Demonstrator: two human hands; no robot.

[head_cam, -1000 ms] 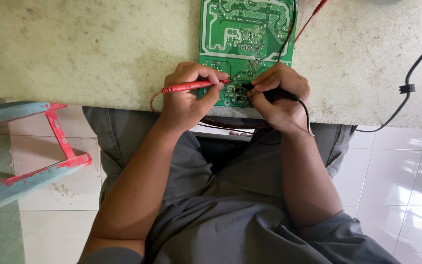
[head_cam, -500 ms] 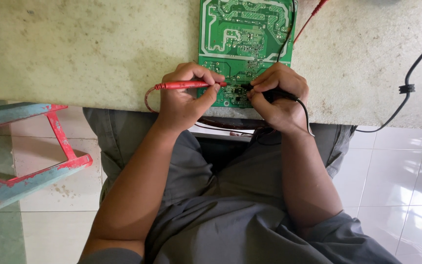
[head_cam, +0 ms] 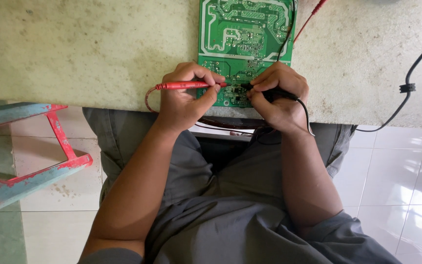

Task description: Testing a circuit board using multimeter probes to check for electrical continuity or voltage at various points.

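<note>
The green circuit board lies flat on the stone table, its near edge close to the table's near edge, in front of the person. It shows pale green tracks, small solder points and a white line across it; its far part goes out of the picture.

The step in hand seems to be a measurement on the board with two probes. The left hand pinches the red probe between thumb and fingers, with the probe lying almost level and its tip pointing right onto the near part of the board. The right hand is closed around the black probe, whose tip points left, very near the red one. Whether the tips really touch the solder points is too small to tell. In my judgement the next move calls for steady hands, because the points stand close together and a slip could bridge two of them.

A red wire and a black wire run away over the board. Further right, a black cable hangs over the table edge. On the left, above the tiled floor, is a red and blue stool.
</note>
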